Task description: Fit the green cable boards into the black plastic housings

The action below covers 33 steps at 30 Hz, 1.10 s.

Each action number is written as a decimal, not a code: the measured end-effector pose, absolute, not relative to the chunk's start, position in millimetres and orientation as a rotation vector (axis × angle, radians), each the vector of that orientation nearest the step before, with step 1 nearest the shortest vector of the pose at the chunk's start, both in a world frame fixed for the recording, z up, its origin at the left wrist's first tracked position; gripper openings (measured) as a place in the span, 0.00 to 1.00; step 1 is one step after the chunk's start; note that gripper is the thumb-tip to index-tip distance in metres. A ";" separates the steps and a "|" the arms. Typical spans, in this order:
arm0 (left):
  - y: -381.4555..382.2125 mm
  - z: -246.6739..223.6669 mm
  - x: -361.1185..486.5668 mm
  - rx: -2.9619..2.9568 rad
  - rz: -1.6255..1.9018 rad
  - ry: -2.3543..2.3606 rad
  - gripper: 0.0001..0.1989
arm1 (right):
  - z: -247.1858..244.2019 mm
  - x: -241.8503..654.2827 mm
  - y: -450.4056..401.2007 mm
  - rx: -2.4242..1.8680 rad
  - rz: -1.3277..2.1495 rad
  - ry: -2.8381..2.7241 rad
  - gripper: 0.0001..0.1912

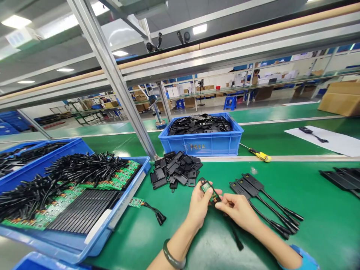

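My left hand is closed around a black plastic case with a green circuit board lying in it, the thumb on the board. At the lower right end of the case, the fingers of my right hand pinch its edge, where a black cable hangs down to the green bench. Right of my hands lie several black cased units with cables. A pile of black case parts sits behind my left hand. One loose board with a cable lies to the left.
A blue tray of boards and cables stands at left. Behind the pile is a blue bin full of black parts. A yellow screwdriver and a white sheet lie at the back right, with more black cases at the right edge.
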<state>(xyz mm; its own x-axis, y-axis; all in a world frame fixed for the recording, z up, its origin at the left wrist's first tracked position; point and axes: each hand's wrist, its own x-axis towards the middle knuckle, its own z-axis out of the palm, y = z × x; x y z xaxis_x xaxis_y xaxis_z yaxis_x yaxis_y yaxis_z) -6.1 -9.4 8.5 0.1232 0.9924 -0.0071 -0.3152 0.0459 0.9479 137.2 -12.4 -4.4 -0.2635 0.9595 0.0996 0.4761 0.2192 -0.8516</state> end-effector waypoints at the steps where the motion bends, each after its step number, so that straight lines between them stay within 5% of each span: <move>1: -8.8 9.1 -5.9 1.008 1.212 0.921 0.18 | -3.0 139.0 -12.6 -1.328 0.839 -1.870 0.21; 12: -10.8 -16.7 -2.0 1.462 0.878 1.075 0.06 | -5.8 155.7 -7.7 -1.019 -0.001 -2.160 0.14; 27: -10.5 -22.0 -5.2 1.591 0.789 1.135 0.06 | -5.7 153.4 -6.2 -1.012 0.021 -2.309 0.14; 33: -6.4 -19.0 -4.5 1.308 0.773 1.161 0.08 | 5.0 163.9 10.0 -1.320 0.200 -2.335 0.10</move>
